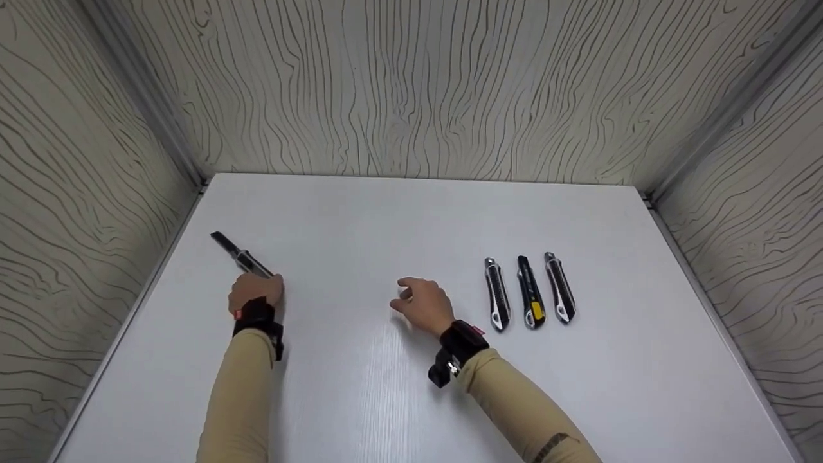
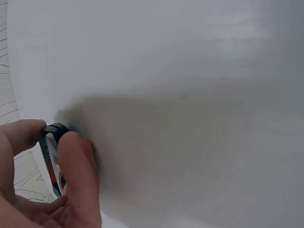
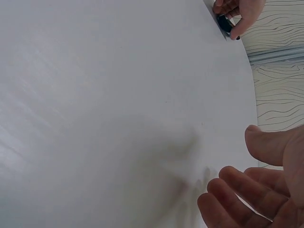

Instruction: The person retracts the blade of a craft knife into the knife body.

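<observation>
My left hand (image 1: 256, 290) grips a utility knife (image 1: 252, 262) at the left of the table. The knife's black and silver body points away to the upper left, with a long dark strip like a blade at its far end. In the left wrist view, thumb and fingers pinch the handle (image 2: 53, 152); the rest of the knife is hidden there. My right hand (image 1: 424, 305) is over the middle of the table with its fingers loosely bent and nothing in them. Right of it lie a silver-and-black utility knife (image 1: 497, 294), a black-and-yellow one (image 1: 531, 292) and another silver-and-black one (image 1: 560, 287).
The three knives lie side by side, roughly parallel, on the white table (image 1: 379, 218). Wood-grain panels (image 1: 398, 90) rise behind the table and along both sides. Both wrists carry black straps with cameras (image 1: 463, 344).
</observation>
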`<control>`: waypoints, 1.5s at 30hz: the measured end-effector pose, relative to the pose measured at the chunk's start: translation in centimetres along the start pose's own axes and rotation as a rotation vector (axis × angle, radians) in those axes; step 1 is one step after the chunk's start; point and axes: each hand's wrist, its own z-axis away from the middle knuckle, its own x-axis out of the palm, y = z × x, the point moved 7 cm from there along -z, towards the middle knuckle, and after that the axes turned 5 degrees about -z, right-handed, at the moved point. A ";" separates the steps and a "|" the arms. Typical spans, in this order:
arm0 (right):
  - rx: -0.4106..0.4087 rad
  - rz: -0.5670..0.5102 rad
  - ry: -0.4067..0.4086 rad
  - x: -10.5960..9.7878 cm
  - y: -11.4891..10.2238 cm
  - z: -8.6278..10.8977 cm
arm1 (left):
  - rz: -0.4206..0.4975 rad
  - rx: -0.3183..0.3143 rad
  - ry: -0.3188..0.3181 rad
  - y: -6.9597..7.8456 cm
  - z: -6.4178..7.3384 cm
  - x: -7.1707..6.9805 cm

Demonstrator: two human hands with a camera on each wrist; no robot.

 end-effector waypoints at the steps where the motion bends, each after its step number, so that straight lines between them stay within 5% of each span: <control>1: 0.000 -0.002 0.000 0.0 0.0 0.0 | 0.002 0.004 0.001 0.0 0.1 0.0; 10: -0.014 0.012 0.032 -0.3 0.4 0.2 | -0.001 0.056 0.042 0.7 1.0 -0.3; 25: 0.015 0.021 0.044 -1.6 0.5 0.5 | -0.001 0.218 0.060 5.3 4.5 -0.1; 36: 0.022 0.017 0.087 -3.1 1.0 1.1 | 0.015 0.376 0.047 9.0 7.5 2.3; 45: 0.018 0.021 0.117 -4.2 1.2 1.4 | 0.032 0.515 0.036 11.9 11.4 4.9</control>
